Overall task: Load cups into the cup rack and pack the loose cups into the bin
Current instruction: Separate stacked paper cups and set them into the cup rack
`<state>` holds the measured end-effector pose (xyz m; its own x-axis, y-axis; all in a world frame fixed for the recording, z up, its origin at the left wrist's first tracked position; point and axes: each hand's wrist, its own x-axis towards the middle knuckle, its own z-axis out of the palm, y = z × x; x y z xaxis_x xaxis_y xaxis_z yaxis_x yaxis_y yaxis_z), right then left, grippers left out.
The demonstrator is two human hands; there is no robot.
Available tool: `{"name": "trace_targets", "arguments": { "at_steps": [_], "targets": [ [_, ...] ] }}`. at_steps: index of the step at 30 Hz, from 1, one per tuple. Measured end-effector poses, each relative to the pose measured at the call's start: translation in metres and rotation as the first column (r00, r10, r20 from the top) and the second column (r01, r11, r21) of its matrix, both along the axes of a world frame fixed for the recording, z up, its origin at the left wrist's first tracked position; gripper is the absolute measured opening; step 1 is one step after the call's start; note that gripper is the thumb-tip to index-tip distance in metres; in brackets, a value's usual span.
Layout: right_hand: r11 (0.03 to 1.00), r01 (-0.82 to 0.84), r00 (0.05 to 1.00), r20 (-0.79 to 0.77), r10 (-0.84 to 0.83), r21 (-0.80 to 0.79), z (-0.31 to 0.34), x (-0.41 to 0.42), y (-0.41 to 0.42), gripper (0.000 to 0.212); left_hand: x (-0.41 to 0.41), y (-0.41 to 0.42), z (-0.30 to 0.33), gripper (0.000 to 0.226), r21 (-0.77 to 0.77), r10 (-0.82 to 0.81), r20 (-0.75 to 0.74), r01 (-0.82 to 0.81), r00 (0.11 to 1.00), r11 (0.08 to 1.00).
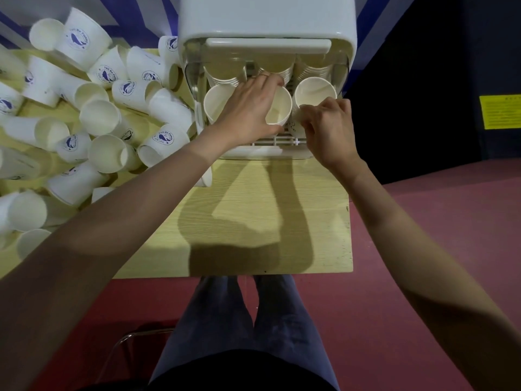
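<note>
Cups (93, 114) were heaped loose over the table's (253, 221) left half, some spilling to its left edge; bare tabletop lay between the near edge and the rack (265, 21). The rack was set at the far edge, three stacks of cups seen in its open front. The left hand (248, 108) was curled over the middle cup (279, 111); the right hand (327, 128) was pinching the rim of the right cup (314, 90). A further cup (215, 104) stood left of these.
</note>
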<state>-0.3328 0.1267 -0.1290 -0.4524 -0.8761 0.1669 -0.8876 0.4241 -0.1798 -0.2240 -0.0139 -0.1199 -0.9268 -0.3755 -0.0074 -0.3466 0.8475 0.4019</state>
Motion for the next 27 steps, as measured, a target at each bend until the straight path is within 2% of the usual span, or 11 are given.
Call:
{"name": "trace_targets", "arguments": {
  "at_steps": [8, 11, 14, 16, 18, 21, 23, 27],
  "targets": [
    [0.999, -0.047, 0.999, 0.014, 0.048, -0.016, 0.005, -0.001, 0.001, 0.011, 0.006, -0.003, 0.005, 0.08, -0.024, -0.03, 0.056, 0.031, 0.998, 0.999],
    [0.986, -0.069, 0.995, 0.063, 0.08, -0.153, 0.017, 0.003, 0.006, 0.019, 0.013, -0.002, 0.011, 0.074, -0.042, -0.065, 0.048, 0.067, 0.997, 0.997],
    [0.947, -0.089, 0.994, 0.038, 0.106, -0.309, 0.036, 0.004, 0.007, 0.017, 0.024, -0.002, 0.025, 0.066, -0.067, -0.121, 0.05, 0.124, 0.991, 0.99],
    [0.927, -0.073, 0.997, -0.011, 0.075, -0.367, 0.045, 0.002, 0.003, 0.018, 0.031, 0.0, 0.037, 0.055, -0.07, -0.145, -0.022, 0.143, 0.989, 0.987],
    [0.914, -0.074, 0.997, -0.065, 0.052, -0.398, 0.053, -0.005, -0.006, 0.024, 0.034, -0.001, 0.053, 0.034, -0.106, -0.141, -0.208, 0.121, 0.968, 0.987],
    [0.939, -0.059, 0.998, -0.045, 0.046, -0.339, 0.064, -0.007, -0.017, 0.031, 0.037, -0.011, 0.074, 0.018, -0.191, -0.069, -0.434, -0.017, 0.898, 0.981],
    [0.957, -0.036, 0.999, -0.028, 0.03, -0.289, 0.065, -0.007, -0.021, 0.031, 0.037, -0.021, 0.081, 0.017, -0.193, 0.006, -0.449, -0.104, 0.893, 0.976],
    [0.955, 0.0, 1.0, -0.024, -0.007, -0.296, 0.07, -0.006, -0.025, 0.026, 0.047, -0.04, 0.08, 0.024, -0.175, 0.088, -0.328, -0.152, 0.941, 0.973]
  ]
}}
